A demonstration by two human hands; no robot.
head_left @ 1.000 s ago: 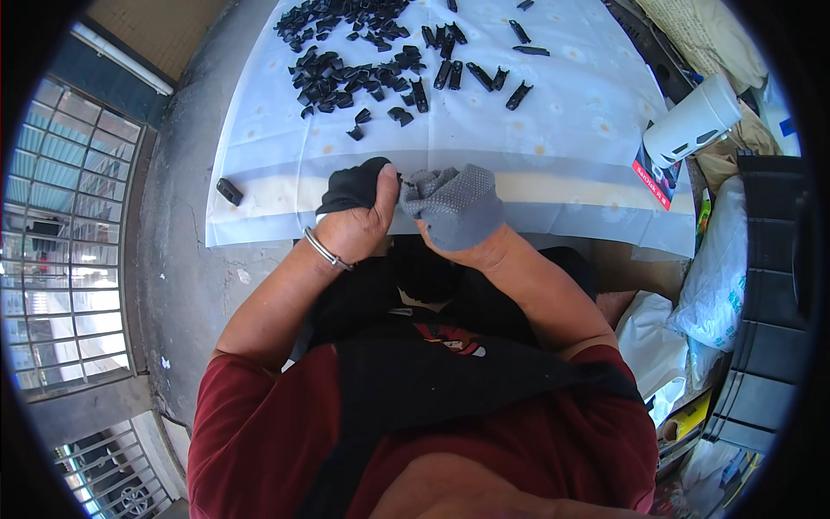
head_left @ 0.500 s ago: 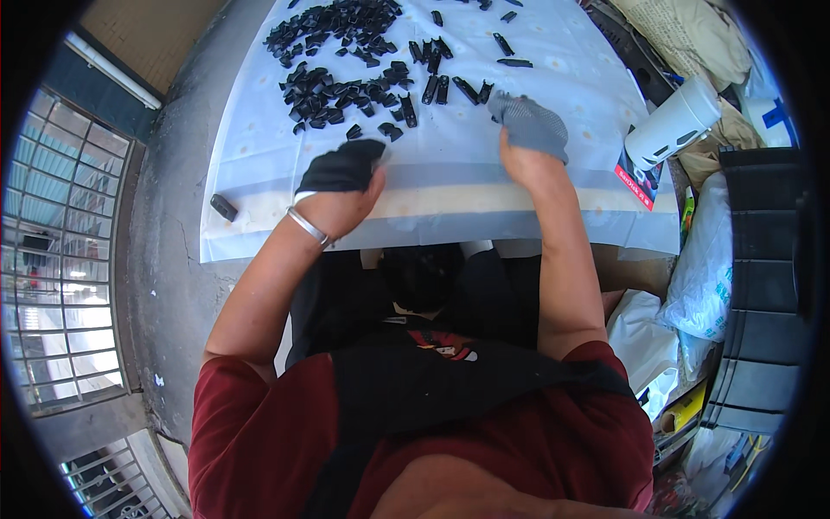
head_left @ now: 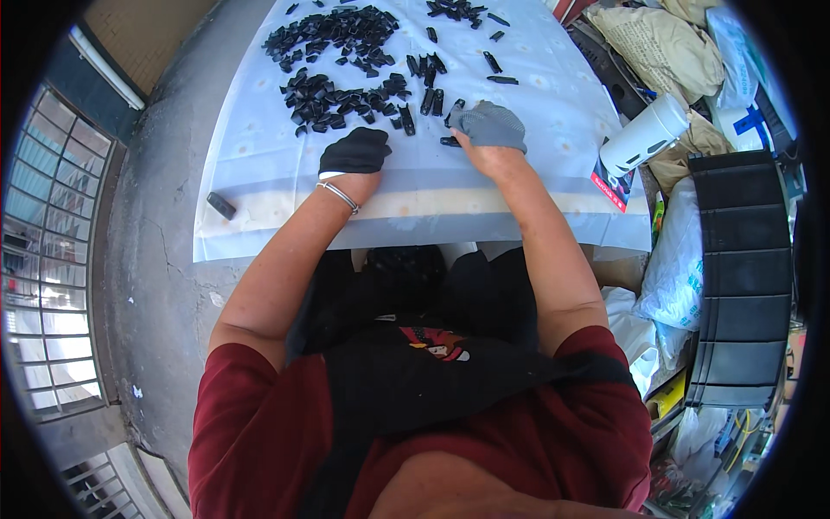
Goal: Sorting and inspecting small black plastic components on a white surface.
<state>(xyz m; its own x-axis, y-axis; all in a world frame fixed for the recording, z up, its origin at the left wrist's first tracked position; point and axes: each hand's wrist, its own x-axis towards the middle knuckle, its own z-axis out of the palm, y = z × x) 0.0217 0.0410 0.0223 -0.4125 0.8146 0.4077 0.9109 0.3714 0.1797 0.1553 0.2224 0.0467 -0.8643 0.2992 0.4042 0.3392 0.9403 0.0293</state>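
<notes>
Both grips were gloved: my left hand (head_left: 354, 151), in a black knit glove, lay curled palm-down on the pale blue plastic sheet (head_left: 259, 186) covering the desk, holding nothing that I could see; my right hand (head_left: 490, 125), in a grey knit glove, was down over a small black plastic piece (head_left: 450, 141) at its fingertips, though I could not tell whether the fingers had closed on it. Just beyond lay a short row of similar black pieces (head_left: 430, 99) set side by side, and further out the loose heap of black plastic pieces (head_left: 333, 56). To do this well, I judged I should pinch one piece cleanly by its ends and keep the left hand steady, clear of the row, so the neat ones stayed undisturbed
</notes>
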